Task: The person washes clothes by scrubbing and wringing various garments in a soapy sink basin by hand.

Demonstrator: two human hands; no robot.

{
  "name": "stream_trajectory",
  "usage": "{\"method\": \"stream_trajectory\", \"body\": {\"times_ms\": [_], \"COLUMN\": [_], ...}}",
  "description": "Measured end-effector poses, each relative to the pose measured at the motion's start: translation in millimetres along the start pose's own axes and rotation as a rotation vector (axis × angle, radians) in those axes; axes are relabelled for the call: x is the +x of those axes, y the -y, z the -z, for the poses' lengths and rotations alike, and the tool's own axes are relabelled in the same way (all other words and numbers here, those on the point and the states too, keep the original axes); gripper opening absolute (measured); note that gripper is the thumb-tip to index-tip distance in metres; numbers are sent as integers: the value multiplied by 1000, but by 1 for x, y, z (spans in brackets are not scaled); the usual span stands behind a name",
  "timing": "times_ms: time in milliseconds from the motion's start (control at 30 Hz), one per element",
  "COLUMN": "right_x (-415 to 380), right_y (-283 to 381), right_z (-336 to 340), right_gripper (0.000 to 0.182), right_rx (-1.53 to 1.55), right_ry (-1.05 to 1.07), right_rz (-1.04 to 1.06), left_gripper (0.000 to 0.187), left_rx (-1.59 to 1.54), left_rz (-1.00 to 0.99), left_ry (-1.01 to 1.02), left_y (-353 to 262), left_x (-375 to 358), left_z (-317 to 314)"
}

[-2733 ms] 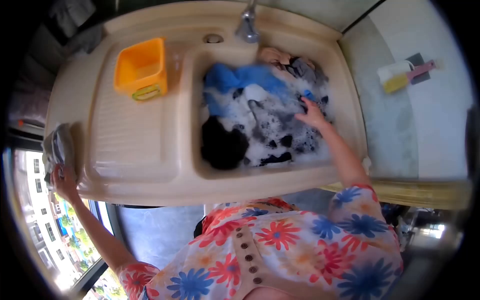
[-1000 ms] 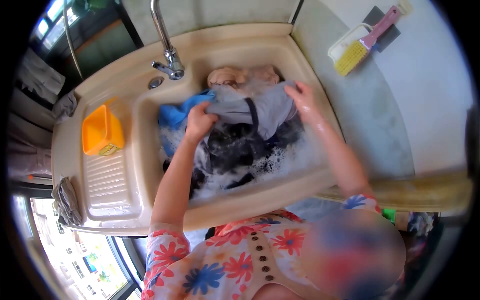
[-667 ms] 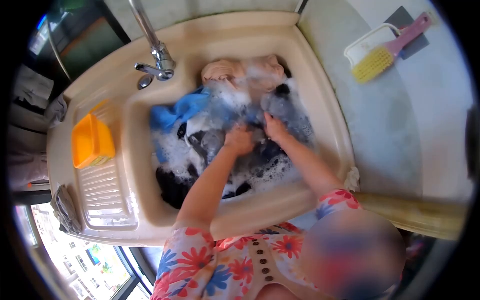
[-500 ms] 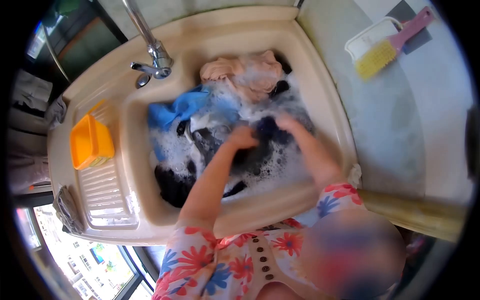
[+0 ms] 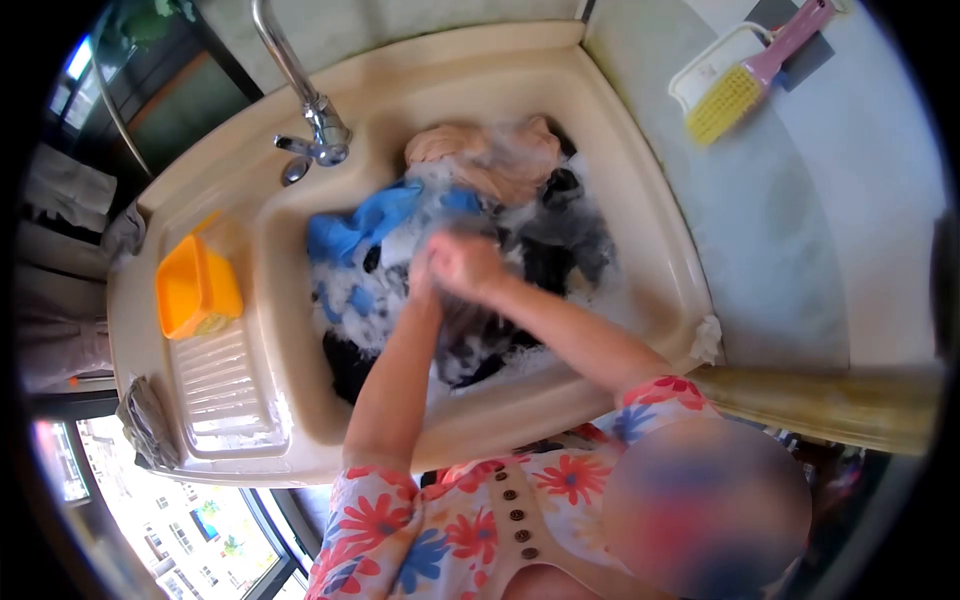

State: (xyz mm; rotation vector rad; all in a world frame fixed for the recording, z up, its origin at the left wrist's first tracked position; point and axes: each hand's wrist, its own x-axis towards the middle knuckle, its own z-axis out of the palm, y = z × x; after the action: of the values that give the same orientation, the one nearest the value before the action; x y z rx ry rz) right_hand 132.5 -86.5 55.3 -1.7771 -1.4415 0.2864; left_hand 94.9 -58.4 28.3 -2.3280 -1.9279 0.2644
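In a basin of suds, my left hand (image 5: 424,272) and my right hand (image 5: 467,264) are pressed together, both closed. A wet dark grey garment (image 5: 465,322) is bunched in them and hangs below; motion blurs the fingers and part of the cloth. Blue cloth (image 5: 365,222) lies just beyond my hands to the left. Peach cloth (image 5: 485,158) is heaped at the basin's far side. Black and grey clothes (image 5: 560,232) soak to the right of my hands, and more black cloth (image 5: 346,366) sits at the near left corner.
The beige sink (image 5: 655,235) has a chrome tap (image 5: 322,130) at its back left. An orange container (image 5: 197,290) stands on the ribbed drainboard (image 5: 225,390), with a grey rag (image 5: 148,425) at the edge. A yellow-bristled brush (image 5: 728,105) rests on the right.
Both hands have come together and moved left and up out of the suds, with the dark grey garment gathered between them. The view has shifted slightly.
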Motion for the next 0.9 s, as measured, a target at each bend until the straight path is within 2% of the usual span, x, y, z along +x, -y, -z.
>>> {"method": "stream_trajectory", "body": {"times_ms": [33,67,100,133,167,200,233,267,300,333,367,433,467,500,533,567,633,667,700,767,833,867,900], "right_x": [9,17,13,8,7,6,7,8,6,-7,-19,-22,-22,-19,-9,-5,-2,-2,-10,-26,-19,-7,19], "right_y": [-22,-75,-114,-132,-148,-175,-179,-181,-154,-123,-105,-112,-120,-143,-149,-153,-89,-27,-3,57,26,11,-4], "right_z": [8,12,28,47,63,77,88,91,78,58,45,55,66,73,71,67,41,39,21,13,-9,-15,-3], "right_gripper": [11,13,15,16,19,22,25,29,29,27,26,24,22,20,20,20,19,19,21,25,25,24,29], "right_rx": [-3,-146,-282,-181,-248,-170,-89,-131,-162,-261,-352,-418,-449,-299,-301,-303,-204,-207,-96,85,-37,-101,-148], "right_ry": [-99,80,188,86,-41,-191,-352,-464,-486,-330,-173,169,333,140,126,111,71,128,112,153,25,-39,90], "right_rz": [-163,-433,-389,-362,-439,-467,-497,-658,-579,-444,-310,-287,-274,-276,-527,-779,-553,-459,-245,75,214,287,-143], "left_gripper": [35,34,34,33,33,33,36,39,43,52,62,63,65,66,67,68,70,83,78,54,39,37,34], "left_rx": [-36,-404,-770,-1140,-1517,-1897,-1832,-1763,-1694,-1236,-892,-677,-906,-1134,-1364,-1456,-1630,-1759,-1971,-2255,-2338,-2301,-2274], "left_rz": [68,49,33,21,15,0,-31,-67,-102,-310,-310,-491,-471,-439,-393,-241,60,10,-2,-135,-76,41,155], "left_ry": [-4,124,248,371,493,609,526,445,366,230,247,398,570,748,928,999,1139,1277,1426,1122,934,904,866], "left_y": [-1,10,25,40,54,62,63,58,54,47,42,36,41,54,62,63,58,52,52,64,65,55,43], "left_x": [-1,9,22,33,40,43,46,50,52,43,22,27,35,45,48,46,38,37,34,12,6,14,23], "left_z": [9,18,24,27,27,24,9,-16,-31,-27,4,-14,-24,-35,-34,-34,-9,-9,-4,-12,-30,-50,-61]}}
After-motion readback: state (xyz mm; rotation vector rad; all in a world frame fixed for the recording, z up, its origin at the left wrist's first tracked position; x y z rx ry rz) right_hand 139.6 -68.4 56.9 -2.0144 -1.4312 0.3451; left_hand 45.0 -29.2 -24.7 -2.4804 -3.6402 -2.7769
